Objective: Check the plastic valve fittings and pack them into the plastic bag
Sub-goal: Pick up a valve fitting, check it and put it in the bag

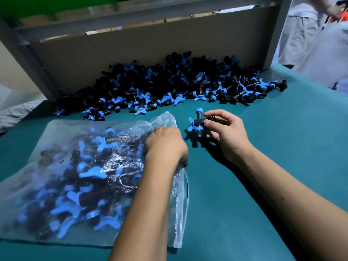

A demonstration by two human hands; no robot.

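A black-and-blue valve fitting [198,121] is pinched at its black end by the thumb and fingers of the right hand [227,132], just above the teal table [273,147]. The mouth of the part-filled plastic bag [79,176] is gripped by the left hand [165,142], whose fingers are curled into the film. The opening would best be kept lifted wide and the fitting turned over for inspection before being dropped in. Its long axis runs near-vertically in view, one blue collar pointing toward the unsorted heap of fittings [169,85], the butterfly handle facing the bag.
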